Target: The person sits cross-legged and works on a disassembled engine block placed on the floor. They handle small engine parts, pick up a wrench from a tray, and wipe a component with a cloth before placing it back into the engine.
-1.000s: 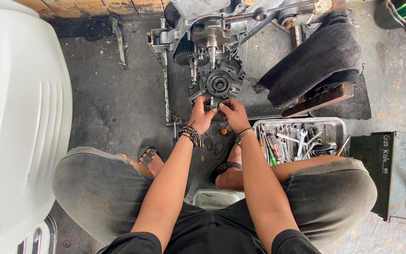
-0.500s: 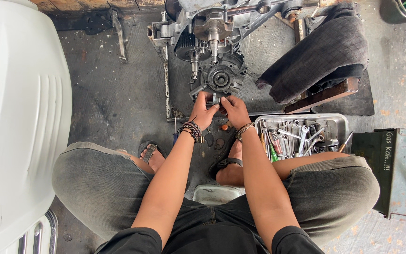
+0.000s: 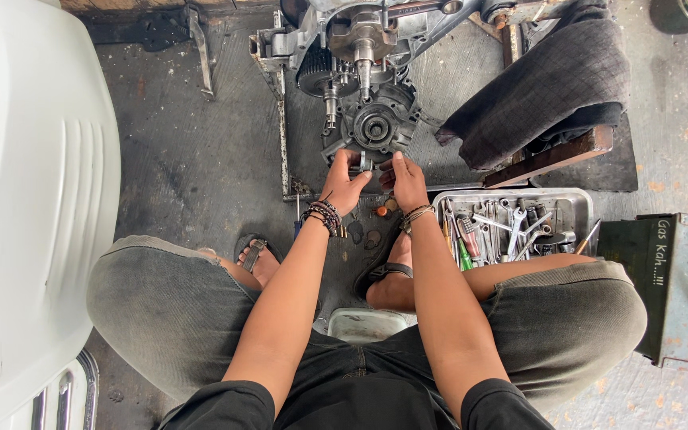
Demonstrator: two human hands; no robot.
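Note:
A dismantled grey engine point(image 3: 364, 76) with exposed gears and shafts lies on the dirty concrete floor in front of me. My left hand point(image 3: 345, 181) and my right hand point(image 3: 404, 179) meet just below its round gear housing point(image 3: 376, 127). Both pinch a small metal part point(image 3: 365, 163) between their fingertips, right at the housing's lower edge. Beaded bracelets circle both wrists. My forearms reach forward between my knees as I squat.
A metal tray point(image 3: 579, 209) of wrenches and screwdrivers sits right of my hands. A dark cloth point(image 3: 547, 87) drapes over a wooden block. A white plastic panel point(image 3: 25, 207) fills the left. A green metal box point(image 3: 674, 279) stands at far right, and a small white container point(image 3: 372, 322) lies between my feet.
The view has shifted slightly, so the engine sits lower in frame. My hands stay together at the gear housing, fingers working the small part; nothing else has moved.

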